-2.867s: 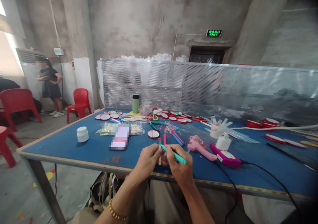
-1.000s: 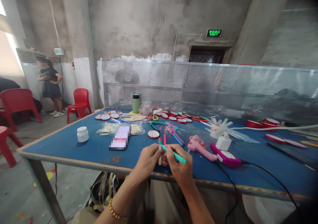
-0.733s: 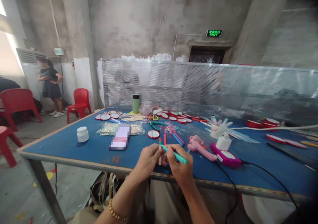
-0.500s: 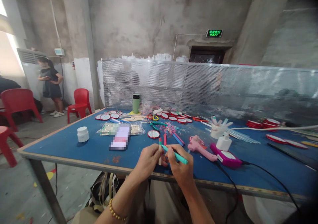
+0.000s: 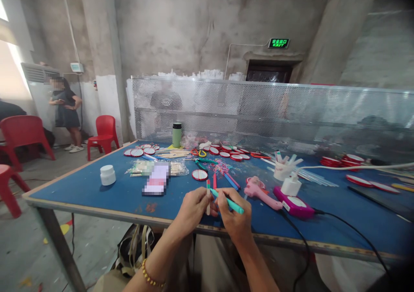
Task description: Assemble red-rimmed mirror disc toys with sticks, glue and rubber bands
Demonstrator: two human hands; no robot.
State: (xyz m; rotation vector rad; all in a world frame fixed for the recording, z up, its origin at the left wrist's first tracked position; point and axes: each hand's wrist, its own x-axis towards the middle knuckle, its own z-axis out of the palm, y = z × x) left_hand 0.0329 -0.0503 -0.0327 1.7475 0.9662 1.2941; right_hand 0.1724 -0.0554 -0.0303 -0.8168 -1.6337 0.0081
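My left hand (image 5: pixel 194 208) grips a flat wooden craft stick (image 5: pixel 208 203) upright, just above the table's front edge. The stick's upper end is coloured red at the tip with green below it. My right hand (image 5: pixel 235 212) is closed around a turquoise marker (image 5: pixel 234 205), held like a pen. The marker's tip meets the stick at the green band, close to my left fingers. Beyond my hands lie a red marker (image 5: pixel 215 181), a blue marker (image 5: pixel 230 180) and a round red-rimmed disc (image 5: pixel 199 175).
A pink glue gun (image 5: pixel 262 193) and a purple power block (image 5: pixel 294 203) with cables lie to the right. A phone (image 5: pixel 156 178) and a white jar (image 5: pixel 108 175) are on the left. A green bottle (image 5: pixel 177 135) stands by the perforated metal screen (image 5: pixel 207 106). A person (image 5: pixel 66 106) stands far left.
Hardly anything differs. Both hands hold the same place, with the marker tip still at the stick's green band.
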